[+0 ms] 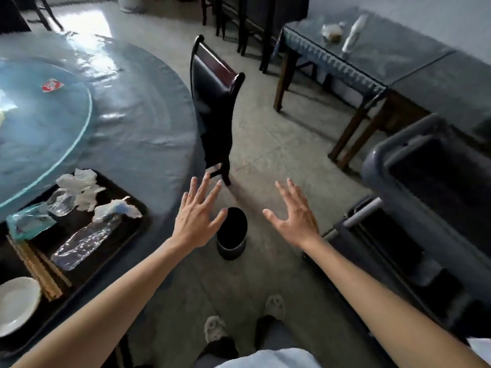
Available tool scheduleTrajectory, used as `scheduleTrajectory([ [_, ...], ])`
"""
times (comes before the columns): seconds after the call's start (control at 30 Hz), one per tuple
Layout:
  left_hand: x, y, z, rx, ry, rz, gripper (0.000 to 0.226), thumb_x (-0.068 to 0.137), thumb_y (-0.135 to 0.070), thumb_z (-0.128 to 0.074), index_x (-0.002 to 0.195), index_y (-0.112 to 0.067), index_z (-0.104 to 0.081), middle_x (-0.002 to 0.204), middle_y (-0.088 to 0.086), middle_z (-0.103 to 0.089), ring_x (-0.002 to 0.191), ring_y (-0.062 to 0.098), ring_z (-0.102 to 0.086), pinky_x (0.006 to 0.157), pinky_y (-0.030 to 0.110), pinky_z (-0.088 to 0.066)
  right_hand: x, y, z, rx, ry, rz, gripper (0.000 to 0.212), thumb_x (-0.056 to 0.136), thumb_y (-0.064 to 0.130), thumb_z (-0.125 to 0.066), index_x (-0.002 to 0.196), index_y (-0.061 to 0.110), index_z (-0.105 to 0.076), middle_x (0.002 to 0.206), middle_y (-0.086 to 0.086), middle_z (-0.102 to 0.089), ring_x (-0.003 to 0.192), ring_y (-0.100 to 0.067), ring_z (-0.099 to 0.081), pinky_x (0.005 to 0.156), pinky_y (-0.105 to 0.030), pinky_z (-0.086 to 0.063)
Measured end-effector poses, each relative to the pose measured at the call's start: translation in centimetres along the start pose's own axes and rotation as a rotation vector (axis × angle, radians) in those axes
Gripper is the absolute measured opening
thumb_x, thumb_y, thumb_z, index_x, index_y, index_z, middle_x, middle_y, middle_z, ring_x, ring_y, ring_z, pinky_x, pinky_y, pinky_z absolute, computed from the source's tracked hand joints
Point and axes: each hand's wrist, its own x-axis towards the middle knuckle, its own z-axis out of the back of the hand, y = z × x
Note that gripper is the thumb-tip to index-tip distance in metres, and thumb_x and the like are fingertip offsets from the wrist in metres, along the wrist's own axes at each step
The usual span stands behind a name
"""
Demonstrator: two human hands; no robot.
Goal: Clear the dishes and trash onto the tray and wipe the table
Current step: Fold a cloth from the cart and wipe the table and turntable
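I see both hands held out over the floor, palms down. My left hand (pixel 198 217) has its fingers (pixel 206 185) spread wide and holds nothing; my right hand (pixel 295 217) is the same. Between them, lower down, a dark bin (pixel 231 236) stands on the floor. The tray (pixel 111 236) sits at the near left on the tabletop (pixel 138 107), carrying a bottle (pixel 85 241), crumpled tissues (pixel 79 188), chopsticks (pixel 37 269) and a white plate (pixel 17 305). A chair (pixel 215 102) stands beyond my hands.

White plate (pixel 16 305) and tray (pixel 87 274) cut by left edge.
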Motion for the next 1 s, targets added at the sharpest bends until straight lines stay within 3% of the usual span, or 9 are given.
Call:
scheduleTrajectory([
  [0.17,1.2,-9.4,-4.1,-0.036,0.11,-0.246,0.072,0.098,-0.054,-0.048,0.159,-0.039,-0.014,0.168,-0.007,0.01,0.154,0.026,0.013,0.124,0.051,-0.01,-7.2,-6.1,4.1,0.03,-0.147,-0.133,0.082,0.092,0.066,-0.057,0.161,0.045,-0.018,0.173,0.008,-0.005,0.16,-0.019,-0.002,0.126,-0.045,-0.018],
  [0.33,0.6,-19.6,-8.3,-0.057,0.227,-0.491,0.073,0.094,-0.065,-0.034,0.159,-0.039,-0.013,0.168,-0.008,0.011,0.154,0.025,0.016,0.122,0.051,-0.009,-14.6,-12.4,7.9,0.034,-0.293,-0.275,0.081,0.095,0.066,-0.054,0.163,0.043,-0.016,0.174,0.008,-0.004,0.16,-0.016,0.001,0.126,-0.039,-0.014],
  [0.47,-1.2,-27.4,-12.3,-0.056,0.311,-0.582,0.071,0.098,-0.058,-0.043,0.159,-0.041,-0.009,0.167,-0.01,0.014,0.153,0.023,0.018,0.123,0.051,-0.007,-21.7,-17.8,10.5,0.076,-0.397,-0.421,0.081,0.092,0.073,-0.045,0.162,0.044,-0.016,0.173,0.01,-0.003,0.159,-0.013,0.001,0.123,-0.03,-0.01],
  [0.67,-5.2,-39.0,-17.8,-0.124,0.433,-0.755,0.071,0.098,-0.054,-0.047,0.159,-0.039,-0.014,0.168,-0.01,0.011,0.153,0.019,0.018,0.122,0.043,-0.001,-33.8,-25.8,15.2,0.083,-0.584,-0.636,0.077,0.094,0.072,-0.044,0.161,0.039,-0.023,0.172,0.005,-0.015,0.159,-0.013,-0.008,0.125,-0.035,-0.018],
  [0.83,-8.0,-48.1,-22.0,-0.216,0.511,-0.845,0.066,0.096,-0.035,-0.06,0.155,-0.02,-0.034,0.168,0.001,-0.014,0.156,0.023,0.001,0.125,0.043,-0.013,-41.6,-31.4,18.7,0.082,-0.751,-0.827,0.066,0.101,0.04,-0.061,0.158,0.018,-0.036,0.168,-0.007,-0.029,0.157,-0.022,-0.021,0.124,-0.038,-0.026],
  [0.93,-8.8,-53.5,-23.6,-0.251,0.541,-0.883,0.06,0.095,-0.026,-0.063,0.149,-0.011,-0.043,0.156,0.013,-0.036,0.15,0.035,-0.019,0.122,0.047,-0.023,-45.5,-33.8,21.0,0.097,-0.926,-0.948,0.059,0.099,0.017,-0.066,0.152,0.003,-0.044,0.157,-0.018,-0.045,0.15,-0.033,-0.037,0.121,-0.045,-0.031],
  [1.0,-8.8,-56.8,-24.6,-0.278,0.56,-0.884,0.059,0.094,-0.023,-0.063,0.148,-0.009,-0.044,0.147,0.015,-0.045,0.141,0.036,-0.03,0.116,0.048,-0.03,-48.0,-35.4,22.7,0.113,-1.022,-1.025,0.055,0.099,0.011,-0.065,0.149,-0.001,-0.046,0.152,-0.02,-0.049,0.144,-0.035,-0.043,0.118,-0.041,-0.034],
])
